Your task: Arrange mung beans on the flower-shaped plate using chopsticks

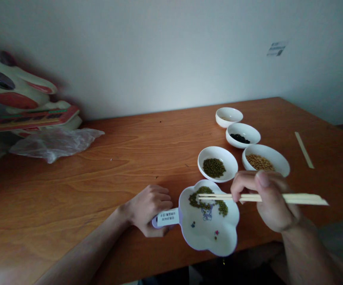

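Wooden table (136, 146) set against a pale wall (147, 51), with a square of print (277, 48) on the wall at upper right. At far left stands a toy keyboard (45, 116) with an animal's head, a clear bag (58, 143) crumpled before it; both lie well apart from the hands.

Nearest the viewer, close to the table's edge, is a flower-shaped dish (199, 239), its handle (155, 222) turned toward the left hand (152, 209). That hand is closed at the handle, probably to steady the dish; how the fingers pass beneath it cannot be seen. A printed label faces upward.

The right hand (274, 202) grips chopsticks (250, 197) between thumb and fingers. They lie nearly level, tips together among the green beans (222, 208) near the dish's far side; whether a bean is caught between them cannot be told.

Four white bowls stand beyond, apparently grouped for easy reach and divided by content: green beans in the near bowl (230, 161), tan ones at right (275, 156), dark ones behind (251, 132), and a little pale matter in the farthest (234, 113). Far right, a pale strip (304, 150) lies alone.
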Motion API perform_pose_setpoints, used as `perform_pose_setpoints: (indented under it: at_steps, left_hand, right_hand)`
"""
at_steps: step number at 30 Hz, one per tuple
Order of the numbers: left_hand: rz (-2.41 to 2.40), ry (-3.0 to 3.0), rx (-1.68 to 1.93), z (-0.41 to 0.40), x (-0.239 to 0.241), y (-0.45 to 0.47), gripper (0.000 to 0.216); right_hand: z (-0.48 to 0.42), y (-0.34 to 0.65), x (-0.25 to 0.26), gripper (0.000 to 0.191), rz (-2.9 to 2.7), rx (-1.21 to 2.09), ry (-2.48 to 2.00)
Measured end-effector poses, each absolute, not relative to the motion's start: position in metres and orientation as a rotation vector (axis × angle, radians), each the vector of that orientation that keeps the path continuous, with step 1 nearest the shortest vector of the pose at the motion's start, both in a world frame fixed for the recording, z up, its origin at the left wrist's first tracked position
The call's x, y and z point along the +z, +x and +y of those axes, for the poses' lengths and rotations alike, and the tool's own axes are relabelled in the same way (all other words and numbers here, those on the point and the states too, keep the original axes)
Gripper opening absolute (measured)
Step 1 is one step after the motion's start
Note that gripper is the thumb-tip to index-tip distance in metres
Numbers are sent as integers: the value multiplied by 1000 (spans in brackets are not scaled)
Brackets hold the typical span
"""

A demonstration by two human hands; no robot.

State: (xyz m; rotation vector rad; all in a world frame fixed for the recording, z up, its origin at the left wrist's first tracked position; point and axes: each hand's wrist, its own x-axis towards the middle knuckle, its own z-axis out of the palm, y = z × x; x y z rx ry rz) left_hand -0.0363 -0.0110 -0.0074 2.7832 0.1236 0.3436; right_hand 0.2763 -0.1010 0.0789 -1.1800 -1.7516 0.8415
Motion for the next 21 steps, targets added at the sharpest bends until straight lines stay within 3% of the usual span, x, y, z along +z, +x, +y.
perform_pose_setpoints:
  at_steps: [6,13,21]
  left_hand:
    - [156,2760,363,-12,-9,-36,21]
    - [181,2737,380,-13,-8,-35,22]
    - [184,2745,371,-14,-8,-37,20]
  right_hand:
    - [-108,294,98,73,-1557,646,-1212]
    - [-99,306,104,68,-1517,359,-1370]
    - [-104,283,103,65,-1717,651,-1182]
